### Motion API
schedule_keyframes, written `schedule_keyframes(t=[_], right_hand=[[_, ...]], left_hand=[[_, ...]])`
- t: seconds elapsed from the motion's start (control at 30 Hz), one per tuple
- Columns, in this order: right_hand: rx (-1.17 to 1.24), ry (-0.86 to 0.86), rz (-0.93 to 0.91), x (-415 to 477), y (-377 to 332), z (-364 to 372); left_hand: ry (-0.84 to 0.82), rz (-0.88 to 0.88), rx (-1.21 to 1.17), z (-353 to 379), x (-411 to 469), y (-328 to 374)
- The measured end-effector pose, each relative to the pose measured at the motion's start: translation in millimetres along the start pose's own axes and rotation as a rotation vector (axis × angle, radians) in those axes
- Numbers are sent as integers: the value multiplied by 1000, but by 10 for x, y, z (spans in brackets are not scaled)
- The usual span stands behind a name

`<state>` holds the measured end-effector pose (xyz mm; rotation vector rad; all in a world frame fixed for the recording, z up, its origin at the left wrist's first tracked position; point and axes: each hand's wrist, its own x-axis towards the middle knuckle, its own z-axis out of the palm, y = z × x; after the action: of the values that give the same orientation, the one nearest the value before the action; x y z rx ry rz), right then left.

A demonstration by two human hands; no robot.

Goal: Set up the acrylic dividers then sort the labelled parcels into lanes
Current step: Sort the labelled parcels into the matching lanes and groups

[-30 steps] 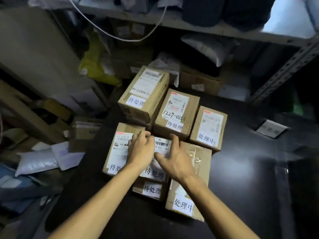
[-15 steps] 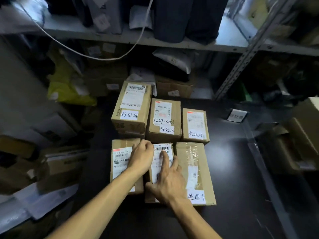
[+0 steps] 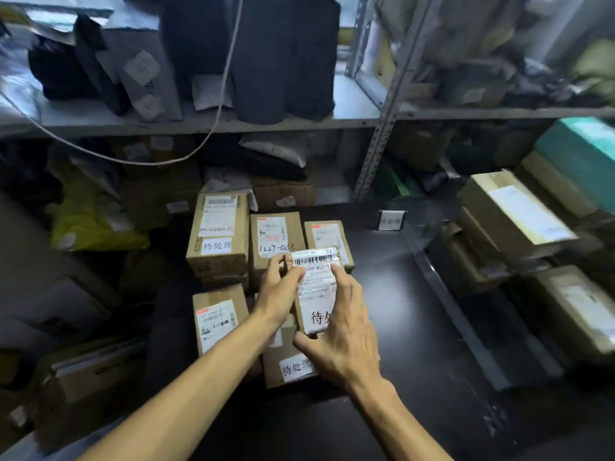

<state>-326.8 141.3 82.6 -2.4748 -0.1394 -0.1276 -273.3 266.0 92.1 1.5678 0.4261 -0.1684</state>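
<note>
- Two hands hold one small parcel (image 3: pixel 316 291) above the others, its white label facing up, with a barcode at the far end and large handwritten characters near the front.
- The left hand (image 3: pixel 279 287) pinches the parcel's left edge, fingers curled at its far corner.
- The right hand (image 3: pixel 342 337) grips the right side, with the fingers reaching up along the label and the thumb hooked under the near end.
- Directly below the held parcel lies a labelled box (image 3: pixel 293 364) on the black table (image 3: pixel 399 327), partly hidden by both hands.
- Just left of it sits a front-left box (image 3: pixel 219 319) with a printed shipping label.
- Three more boxes stand in a row behind: a tall box (image 3: pixel 218 234) at the left, a middle box (image 3: pixel 276 237) with handwritten digits, and a right box (image 3: pixel 327 237) partly covered by the held parcel.
- A small white card (image 3: pixel 391 220) stands near the table's far edge, well apart from the boxes.
- A pale grey strip (image 3: pixel 442 294) runs along the table's right side; whether it is a divider cannot be told.
- Blurred cardboard boxes (image 3: pixel 515 211) are piled to the right of it.
- Behind the table, a metal shelf (image 3: pixel 299 123) holds dark bags, and a white cable (image 3: pixel 219 94) hangs in front of it.
</note>
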Motion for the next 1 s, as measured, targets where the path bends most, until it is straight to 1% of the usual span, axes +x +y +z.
schedule_keyframes(t=[0.03, 0.2, 0.4, 0.5, 0.57, 0.67, 0.8, 0.9, 1.0], right_hand=[[6, 39, 0, -45, 44, -93], [27, 212, 88, -350, 295, -520], [-45, 226, 143, -696, 731, -1146], [-75, 277, 167, -816, 966, -1482], [-85, 322, 171, -905, 1137, -1700], [-75, 417, 179, -1002, 1381, -1982], [-39, 518, 173, -1030, 1635, -2211], [-8, 547, 186, -944, 1837, -2289], [-5, 552, 198, -761, 2073, -2327]], left_hand=[[-16, -10, -47, 106, -58, 81], [-57, 3, -14, 759, -405, 351], [-128, -11, 29, 1532, -994, 503], [-161, -18, 32, 1901, -1221, 484], [-247, 11, 58, 2152, -1345, 483], [-316, 118, 68, 2468, -1494, 519], [-338, 124, 13, 2846, -1449, 472], [-394, 137, -49, 3110, -1290, 436], [-408, 118, -85, 3339, -1079, 424]])
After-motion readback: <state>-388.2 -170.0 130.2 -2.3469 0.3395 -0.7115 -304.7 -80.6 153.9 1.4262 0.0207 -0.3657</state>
